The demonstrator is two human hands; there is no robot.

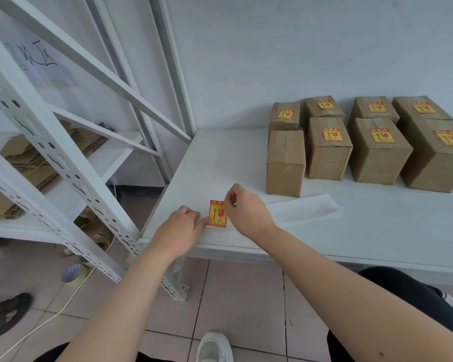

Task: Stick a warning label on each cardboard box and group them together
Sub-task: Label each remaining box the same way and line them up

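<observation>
A red and yellow warning label (217, 214) lies on a white backing strip (293, 210) near the front edge of the white table (351, 231). My right hand (242, 210) pinches the label's top right corner. My left hand (182, 228) presses flat on the strip's left end, fingertips touching the label's lower left. Several cardboard boxes stand grouped at the back right; most carry a label on top, such as this labelled box (328, 147). The front left plain box (285, 163) has no label on top.
A white metal shelving rack (63, 152) stands to the left, holding flattened cardboard (32, 163). On the tiled floor lie a tape roll (73, 273) and a white cable (50, 317). Someone's dark sandal (5, 314) is at the far left.
</observation>
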